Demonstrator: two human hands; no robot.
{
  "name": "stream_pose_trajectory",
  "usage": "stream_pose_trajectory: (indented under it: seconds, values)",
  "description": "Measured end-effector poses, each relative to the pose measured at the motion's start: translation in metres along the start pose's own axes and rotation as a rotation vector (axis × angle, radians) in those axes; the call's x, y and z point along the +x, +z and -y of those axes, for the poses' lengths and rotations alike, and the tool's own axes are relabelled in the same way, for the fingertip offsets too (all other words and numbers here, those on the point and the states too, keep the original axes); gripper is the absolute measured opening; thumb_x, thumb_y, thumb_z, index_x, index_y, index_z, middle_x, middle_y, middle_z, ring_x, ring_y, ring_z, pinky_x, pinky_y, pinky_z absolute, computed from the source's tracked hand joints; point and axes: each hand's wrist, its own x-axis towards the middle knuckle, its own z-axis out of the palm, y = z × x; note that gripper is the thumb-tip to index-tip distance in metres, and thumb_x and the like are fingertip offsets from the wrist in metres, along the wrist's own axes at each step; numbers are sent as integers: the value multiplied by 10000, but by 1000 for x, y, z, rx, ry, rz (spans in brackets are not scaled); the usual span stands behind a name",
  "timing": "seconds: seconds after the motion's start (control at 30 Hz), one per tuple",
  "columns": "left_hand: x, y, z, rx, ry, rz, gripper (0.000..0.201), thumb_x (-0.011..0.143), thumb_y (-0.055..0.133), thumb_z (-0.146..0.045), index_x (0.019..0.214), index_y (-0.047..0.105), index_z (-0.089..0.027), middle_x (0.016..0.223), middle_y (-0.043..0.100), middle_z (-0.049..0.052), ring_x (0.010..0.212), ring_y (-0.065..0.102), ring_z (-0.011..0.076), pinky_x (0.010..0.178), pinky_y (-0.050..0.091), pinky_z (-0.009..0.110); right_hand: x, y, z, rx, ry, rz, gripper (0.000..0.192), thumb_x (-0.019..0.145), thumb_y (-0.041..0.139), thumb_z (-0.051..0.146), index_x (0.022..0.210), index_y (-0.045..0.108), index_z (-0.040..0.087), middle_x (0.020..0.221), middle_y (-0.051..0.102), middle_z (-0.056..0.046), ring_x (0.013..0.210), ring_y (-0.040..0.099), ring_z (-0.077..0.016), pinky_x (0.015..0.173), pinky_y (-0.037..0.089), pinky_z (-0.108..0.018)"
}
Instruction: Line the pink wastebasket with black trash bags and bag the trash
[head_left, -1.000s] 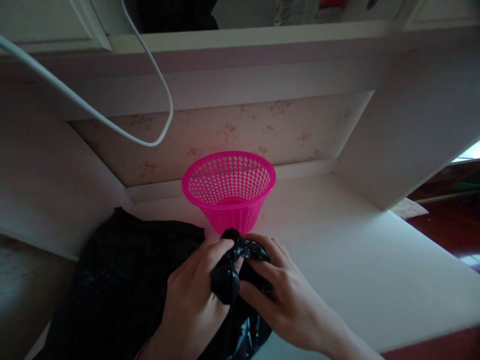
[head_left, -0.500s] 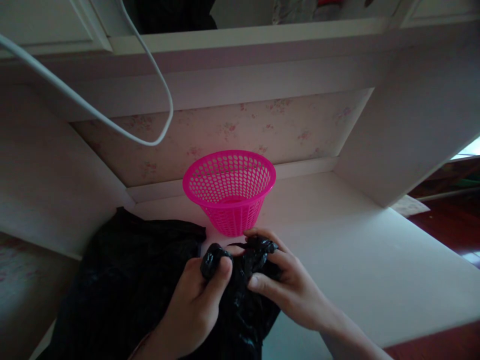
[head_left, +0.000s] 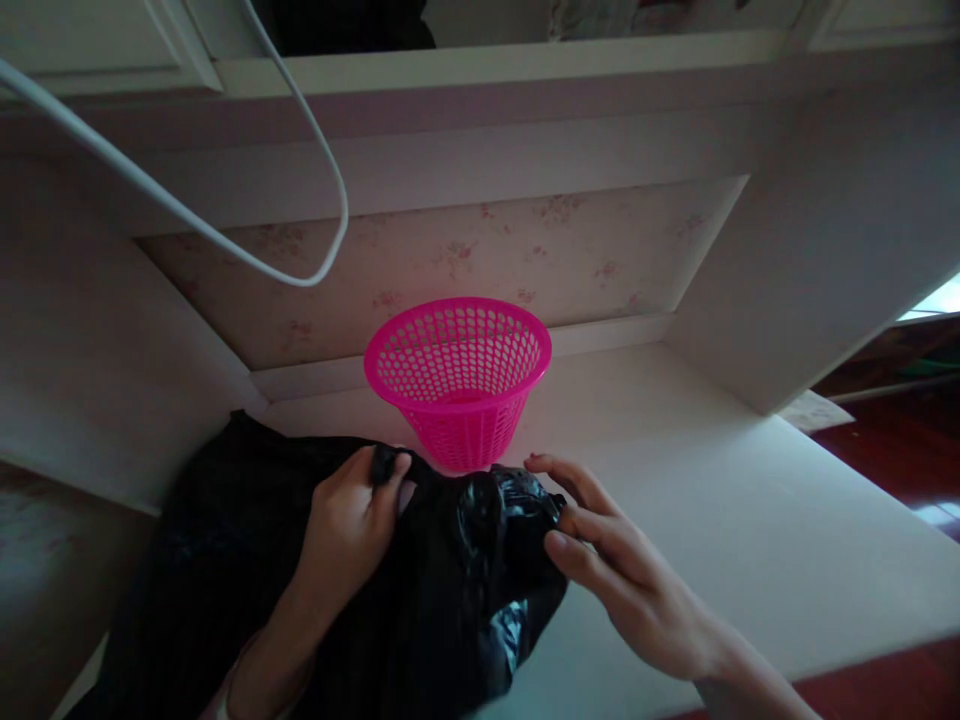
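A black plastic bag (head_left: 465, 560) hangs between my two hands, its mouth edge partly spread. My left hand (head_left: 349, 530) is closed on the bag's edge, with a bunched bit showing above the thumb. At the other side, my right hand (head_left: 622, 560) pinches the bag's edge between thumb and fingers, the index finger raised. Just beyond the bag stands a pink perforated plastic basket (head_left: 469, 435), upright, its inside visible from above. Its base is partly hidden behind the bag. More black plastic (head_left: 202, 540) lies to the left; whether it joins the held bag I cannot tell.
The basket stands on a white surface (head_left: 712, 480) between side panels, before a floral-papered back panel (head_left: 450, 255). A white cable (head_left: 225, 250) loops down at upper left. A shelf (head_left: 495, 65) runs across above. Reddish floor shows at right.
My hands have moved apart, the left one leftward and the right one rightward. The bunched bag between them has spread wider. The basket stays in place.
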Motion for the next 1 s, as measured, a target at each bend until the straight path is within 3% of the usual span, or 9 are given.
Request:
stream_pose_trajectory:
  seconds: [0.17,0.3,0.43,0.53,0.6,0.7,0.8,0.87,1.0]
  values:
    - [-4,0,69,70,-212,-100,365,839,500,-585,661,578,-276,578,724,84,577,719,297,571,501,345,-40,-15,-49,-18,235,27,397,1070,512,535,879,694,239,1677,383,-41,1547,403,-308,1185,466,-407]
    - [-15,3,85,32,-293,-66,453,854,496,-652,674,626,-258,583,729,72,571,712,287,551,515,335,-50,-20,-58,-37,248,-67,384,1041,570,541,873,745,242,1577,519,-81,1472,497,-301,1170,484,-403]
    - [-18,-18,67,-8,-319,-95,503,904,539,-698,730,643,-238,610,682,34,625,667,252,598,517,318,-35,-24,-33,-34,46,-257,350,1002,660,475,766,711,222,1210,691,-109,1146,683,-237,947,591,-289]
    - [-19,-37,41,-274,-189,-27,433,969,604,-644,905,700,-227,920,750,52,908,705,243,834,559,309,-18,-21,-9,44,-98,-298,264,1014,661,397,818,723,232,1004,652,-72,852,668,-167,702,593,-225]
    - [-22,-43,17,-528,-68,62,351,998,628,-587,938,685,-245,1070,734,51,1052,694,247,970,545,334,-5,-14,8,89,-168,-304,226,1023,655,371,861,726,231,950,609,-60,772,626,-150,600,559,-216]
    - [-25,-40,-20,-764,-23,153,311,1021,613,-547,910,646,-259,1062,722,34,1106,700,259,1030,547,386,18,-2,34,167,-237,-225,219,1040,637,367,889,702,222,941,580,-56,793,616,-155,537,542,-205]
    - [-27,-28,-50,-868,-37,227,326,1040,567,-567,935,645,-268,1116,722,23,1101,700,231,1007,566,358,39,10,59,250,-254,-80,203,1038,647,374,909,676,219,972,584,-48,836,623,-151,537,569,-187]
    - [-26,-18,-61,-871,-67,297,344,1025,578,-601,981,667,-272,1151,721,22,1066,697,210,947,586,317,50,16,69,261,-279,-30,180,1021,676,371,948,695,208,1044,601,-60,900,645,-154,628,617,-208]
    - [-22,0,-61,-815,-187,284,478,961,605,-710,1079,712,-259,1048,733,24,1001,674,201,871,586,286,58,23,64,347,-322,66,248,998,713,304,1236,709,232,1283,583,-86,1084,682,-170,870,652,-271]
